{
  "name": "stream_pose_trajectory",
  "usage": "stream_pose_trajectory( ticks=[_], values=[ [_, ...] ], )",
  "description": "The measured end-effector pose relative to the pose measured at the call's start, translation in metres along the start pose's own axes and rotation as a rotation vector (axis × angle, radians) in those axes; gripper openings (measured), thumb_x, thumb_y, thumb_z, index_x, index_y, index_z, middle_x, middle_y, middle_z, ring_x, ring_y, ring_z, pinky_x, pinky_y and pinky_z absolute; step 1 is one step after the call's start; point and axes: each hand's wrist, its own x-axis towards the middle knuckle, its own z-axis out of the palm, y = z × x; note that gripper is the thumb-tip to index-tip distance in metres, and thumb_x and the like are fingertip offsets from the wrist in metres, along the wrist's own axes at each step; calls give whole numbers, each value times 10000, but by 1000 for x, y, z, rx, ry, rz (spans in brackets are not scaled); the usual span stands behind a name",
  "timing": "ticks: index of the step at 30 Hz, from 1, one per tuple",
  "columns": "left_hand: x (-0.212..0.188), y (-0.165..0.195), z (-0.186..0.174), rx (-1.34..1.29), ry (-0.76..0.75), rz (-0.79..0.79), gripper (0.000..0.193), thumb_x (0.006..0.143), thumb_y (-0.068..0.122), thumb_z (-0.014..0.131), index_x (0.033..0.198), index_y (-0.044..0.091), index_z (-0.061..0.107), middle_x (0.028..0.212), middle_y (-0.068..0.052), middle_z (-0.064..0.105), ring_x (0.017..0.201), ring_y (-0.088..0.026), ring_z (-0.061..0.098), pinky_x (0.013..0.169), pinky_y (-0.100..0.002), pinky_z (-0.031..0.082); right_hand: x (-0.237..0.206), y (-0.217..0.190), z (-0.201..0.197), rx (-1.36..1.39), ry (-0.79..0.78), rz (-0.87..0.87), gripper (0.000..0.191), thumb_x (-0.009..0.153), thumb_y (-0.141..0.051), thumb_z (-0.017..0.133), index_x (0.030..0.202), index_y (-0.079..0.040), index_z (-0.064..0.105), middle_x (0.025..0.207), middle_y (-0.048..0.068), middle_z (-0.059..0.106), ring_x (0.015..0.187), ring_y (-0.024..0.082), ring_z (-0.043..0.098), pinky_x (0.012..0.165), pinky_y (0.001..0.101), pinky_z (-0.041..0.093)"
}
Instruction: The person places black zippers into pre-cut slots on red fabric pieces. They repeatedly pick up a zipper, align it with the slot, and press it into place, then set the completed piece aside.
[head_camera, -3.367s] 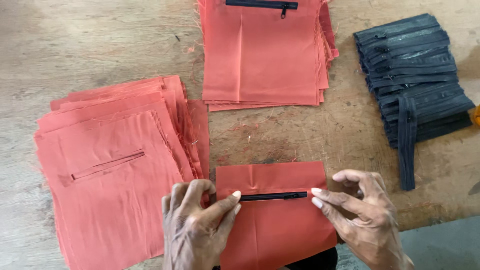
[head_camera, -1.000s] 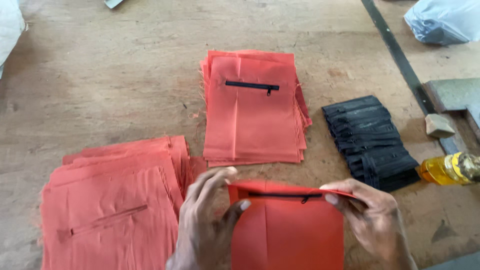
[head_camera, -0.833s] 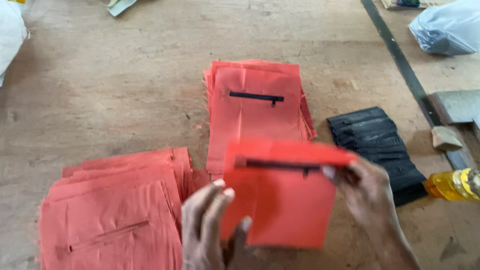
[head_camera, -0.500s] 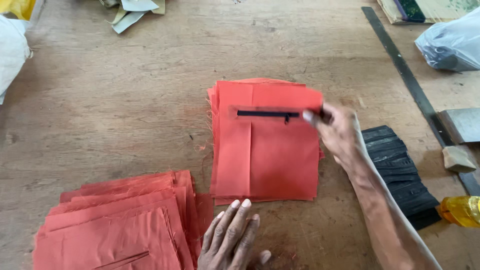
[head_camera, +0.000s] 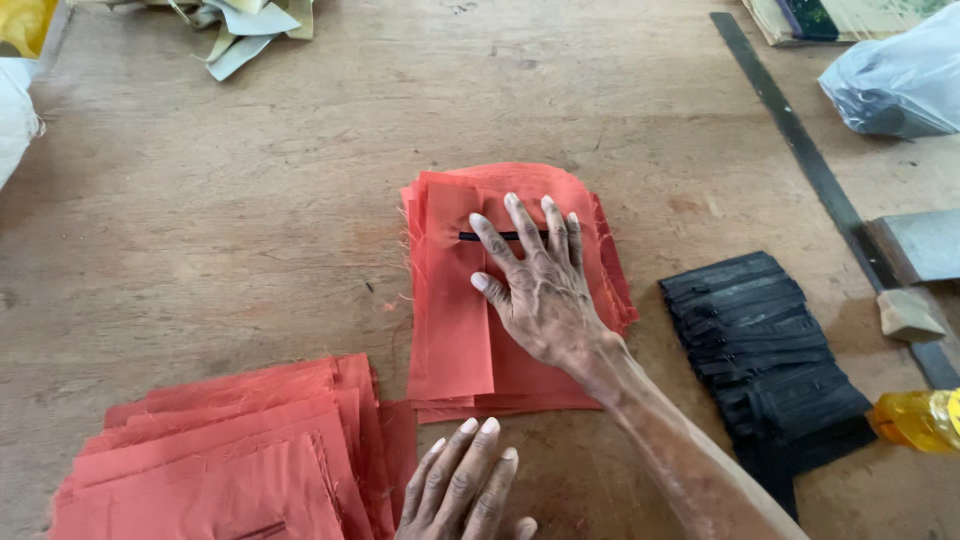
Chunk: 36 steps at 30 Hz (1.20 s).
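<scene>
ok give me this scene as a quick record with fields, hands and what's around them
right hand: flat, palm down, pressing the middle stack of orange-red fabric pieces
top piece: black zip partly under the fingers
left hand: open, resting on the wooden table beside the near-left stack of orange-red fabric pieces
right side: pile of black zips, yellow bottle, long dark metal ruler

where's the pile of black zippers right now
In the head view, the black zippers lie on the table's right side, just right of the right hand and its red stack, beside the yellow bottle.
</scene>
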Motion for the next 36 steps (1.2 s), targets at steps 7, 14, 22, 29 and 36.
stream_pose_trajectory(
  ticks=[7, 14, 22, 29, 36],
  values=[
    [6, 2, -24, -114, -2, -65, 457, 914, 427, 700, 1249, 117, 669, 1353, -149, 634, 1231, -326, 630, 1050, -468, 490, -57, -8, -52, 189, 30, 0, 622, 1035, -397, 557, 1587, -181, 367, 1680, 184, 209, 1555, 441, 112, 1244, 578, 121],
    [48, 46, -32, -358, -52, -105, 473, 882, 410, 725, 1265, 137, 664, 1395, -160, 618, 1287, -336, 617, 1087, -458, 498, -170, 35, -108, 182, 143, 240, 506, 926, -280, 685, 1389, -106, 580, 1469, 166, 546, 1365, 349, 508, 1112, 455, 420],
    [172, 90, 40, -416, -422, -61, 640, 1024, 402, 573, 1447, -69, 477, 1595, -329, 303, 1497, -485, 241, 1186, -575, 229, -268, 53, -102, 137, 198, 968, 434, 796, -300, 836, 1070, -19, 650, 945, 128, 658, 842, 262, 645, 760, 412, 553],
    [226, 134, 156, -346, -430, -126, 745, 932, 534, 588, 1500, 69, 458, 1602, -303, 254, 1502, -505, 139, 1202, -614, 90, -281, 41, -95, 100, 287, 843, 342, 778, -251, 828, 961, -5, 677, 902, 133, 666, 851, 274, 649, 732, 402, 533],
    [197, 135, 146, -275, -521, 52, 746, 890, 546, 632, 1503, 151, 476, 1598, -271, 293, 1505, -486, 193, 1228, -612, 72, -294, 23, -92, 205, 279, 886, 239, 754, -196, 822, 898, -55, 695, 867, 80, 696, 800, 246, 695, 709, 379, 551]
  ],
)
